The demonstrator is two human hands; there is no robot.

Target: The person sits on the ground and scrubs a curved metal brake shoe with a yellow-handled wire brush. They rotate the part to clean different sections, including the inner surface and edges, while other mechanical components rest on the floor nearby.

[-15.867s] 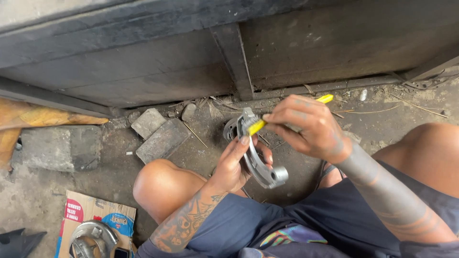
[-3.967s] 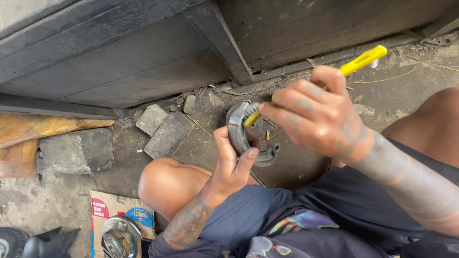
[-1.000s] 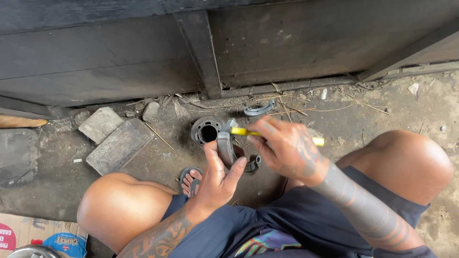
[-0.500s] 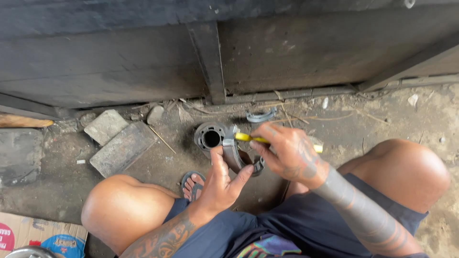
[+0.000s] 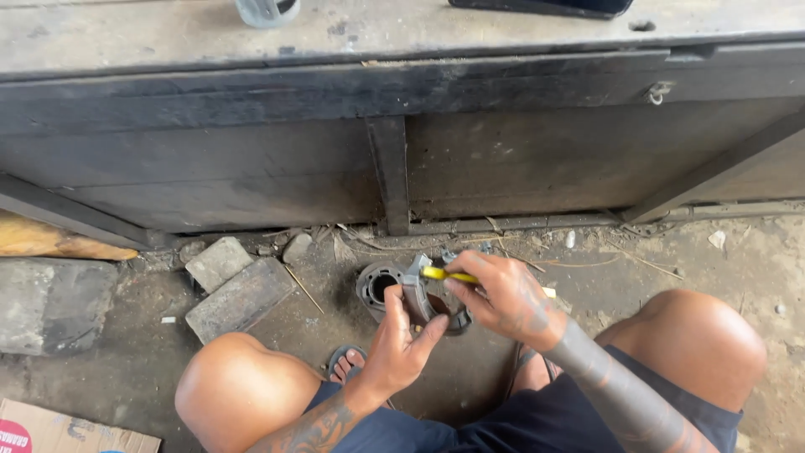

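Note:
I squat on a dirty concrete floor, knees apart. My left hand [image 5: 401,340] grips a grey metal brake-shoe assembly [image 5: 412,294], a curved shoe on a round hub, and holds it upright just above the ground. My right hand [image 5: 503,298] is closed around a yellow-handled tool [image 5: 443,273]. Its yellow front end lies against the top of the metal part, and the handle's tip pokes out behind my hand. The tool's working tip is hidden by the part and my fingers.
A dark wooden bench front [image 5: 386,159] stands right ahead. Flat stone pieces [image 5: 239,294] and a grey block [image 5: 50,302] lie on the floor at left, beside an orange wooden piece [image 5: 50,243]. A cardboard box corner [image 5: 59,428] shows at the bottom left. My sandalled foot [image 5: 348,365] is below the part.
The view has tilted up, showing more of the bench. Both hands stay on the metal part and the yellow tool, with only small shifts of the tool against it.

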